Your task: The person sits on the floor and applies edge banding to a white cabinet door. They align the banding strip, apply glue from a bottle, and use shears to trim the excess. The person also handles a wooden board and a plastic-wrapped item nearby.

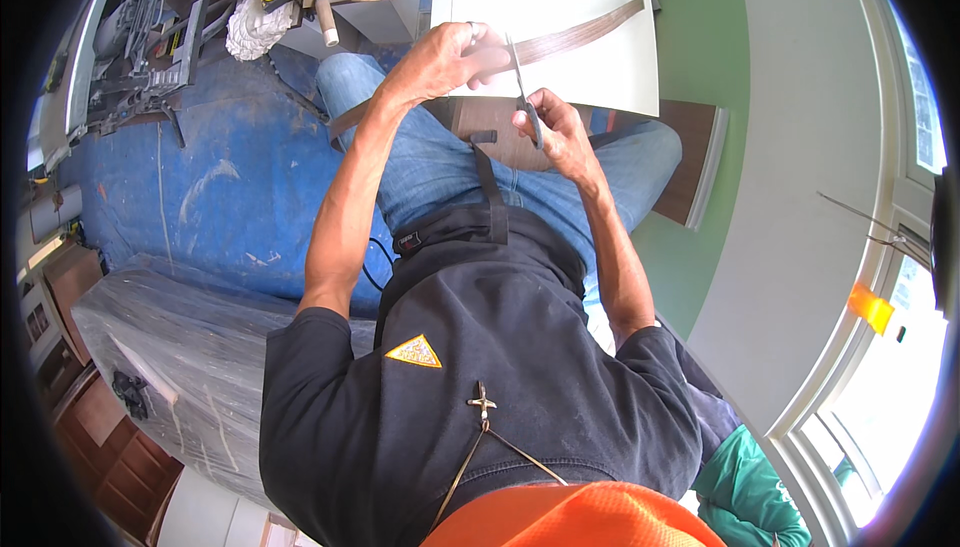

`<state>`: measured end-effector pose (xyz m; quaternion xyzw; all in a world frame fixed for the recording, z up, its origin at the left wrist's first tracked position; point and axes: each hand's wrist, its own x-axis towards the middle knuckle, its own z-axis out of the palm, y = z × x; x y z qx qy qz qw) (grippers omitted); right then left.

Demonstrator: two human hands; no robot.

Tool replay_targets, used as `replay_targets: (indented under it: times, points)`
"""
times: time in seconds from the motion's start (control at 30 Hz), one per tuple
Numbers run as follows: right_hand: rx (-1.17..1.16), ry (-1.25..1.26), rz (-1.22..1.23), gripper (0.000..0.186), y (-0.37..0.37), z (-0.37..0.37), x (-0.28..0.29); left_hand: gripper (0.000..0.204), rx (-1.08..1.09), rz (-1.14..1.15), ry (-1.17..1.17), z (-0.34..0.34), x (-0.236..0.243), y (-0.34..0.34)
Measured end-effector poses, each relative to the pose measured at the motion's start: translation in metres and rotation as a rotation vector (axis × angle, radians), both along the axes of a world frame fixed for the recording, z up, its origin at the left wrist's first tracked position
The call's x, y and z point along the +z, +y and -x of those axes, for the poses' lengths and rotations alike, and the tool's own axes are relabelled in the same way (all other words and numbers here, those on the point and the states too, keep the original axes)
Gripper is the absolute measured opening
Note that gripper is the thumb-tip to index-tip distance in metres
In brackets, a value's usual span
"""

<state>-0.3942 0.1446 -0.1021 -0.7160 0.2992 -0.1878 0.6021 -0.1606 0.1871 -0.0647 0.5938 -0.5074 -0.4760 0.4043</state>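
Orange cap brim [570, 517], nearest. Your left hand [445, 57] pinches brown edging strip [580, 35]; right hand [555, 127] grips scissors [522, 82], mid-cut over white panel [590, 67]. Next likely needs steady strip tension.

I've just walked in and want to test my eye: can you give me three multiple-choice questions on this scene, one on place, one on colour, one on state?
1. Where does the brown strip lie?
A over the white panel
B on the blue sheet
C on the windowsill

2. What colour are the person's trousers?
A black
B blue
C green

3. What does the right hand hold?
A nothing
B a hammer
C scissors

Answers: 1 A, the strip crosses the panel; 2 B, blue denim; 3 C, fingers grip the handles, the blades at the strip by the left hand.
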Motion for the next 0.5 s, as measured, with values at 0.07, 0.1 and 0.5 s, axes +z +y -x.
replay_targets:
  times: [0.07,0.1,0.5]
  points:
    - [-0.054,0.066,-0.173,0.037,-0.002,-0.001,-0.001,0.024,-0.018,-0.017,0.002,0.001,-0.001,0.001]
    - [-0.052,0.071,-0.178,0.037,-0.003,-0.002,-0.001,0.024,-0.026,-0.017,0.006,0.002,-0.002,0.001]
    - [-0.067,0.053,-0.305,0.032,-0.001,-0.006,-0.03,0.024,-0.07,-0.093,0.061,0.0,-0.024,-0.005]
